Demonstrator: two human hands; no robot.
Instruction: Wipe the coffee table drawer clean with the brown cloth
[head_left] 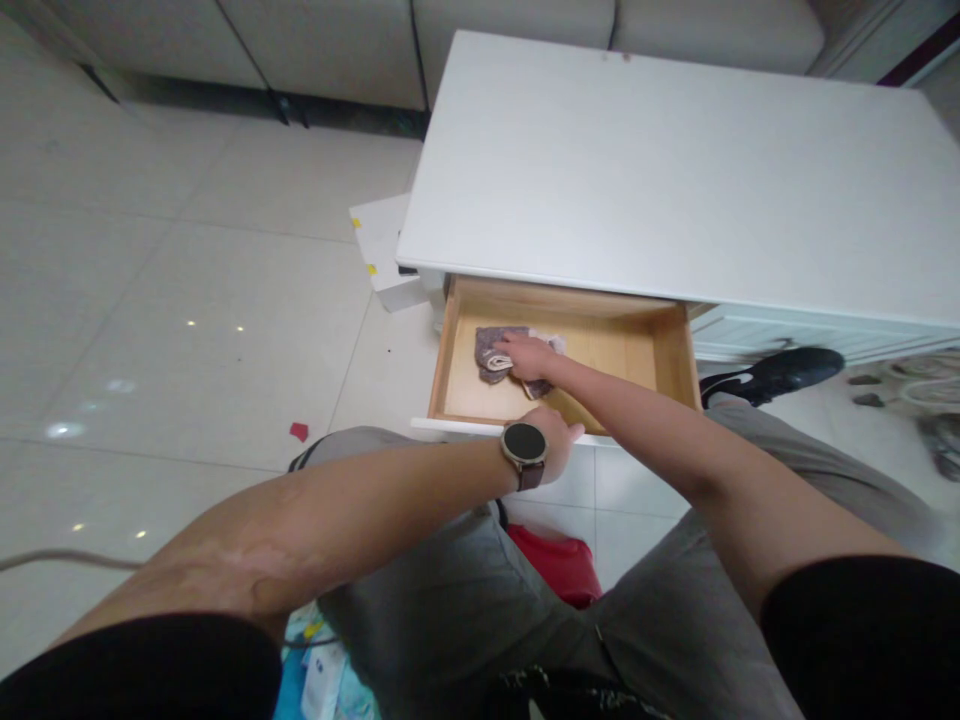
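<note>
- Floor (247, 260): pale glossy tile, straight thin joints, lamp reflections.
- Sofa (337, 50): smooth light-gray panels, dark seams, beyond the table.
- Table (660, 180): flat white rectangular top, smooth finish, two small brown marks near the far edge.
- Drawer (607, 355): bare light wood inside, visible grain, white front, pulled out from under the table top.
- White box (382, 230): flat-sided, yellow patches, on the floor beside the table.
- Red item (559, 565): smooth, soft-looking, low between the legs, partly hidden.
- Shoe (787, 375): black with a white mark, right of the drawer.
- Left hand (553, 445): at the drawer's front edge, thumb out; rest of the grip hidden, couldn't tell how tight.
- Right hand (527, 357): inside the drawer, fingers lying on the cloth; couldn't tell if they pinched it.
- Cloth (491, 350): gray-brown, fuzzy, folded, pale rolled edge, left part of the drawer floor.
- Watch (524, 442): round black face, metal rim, brown strap, left wrist.
</note>
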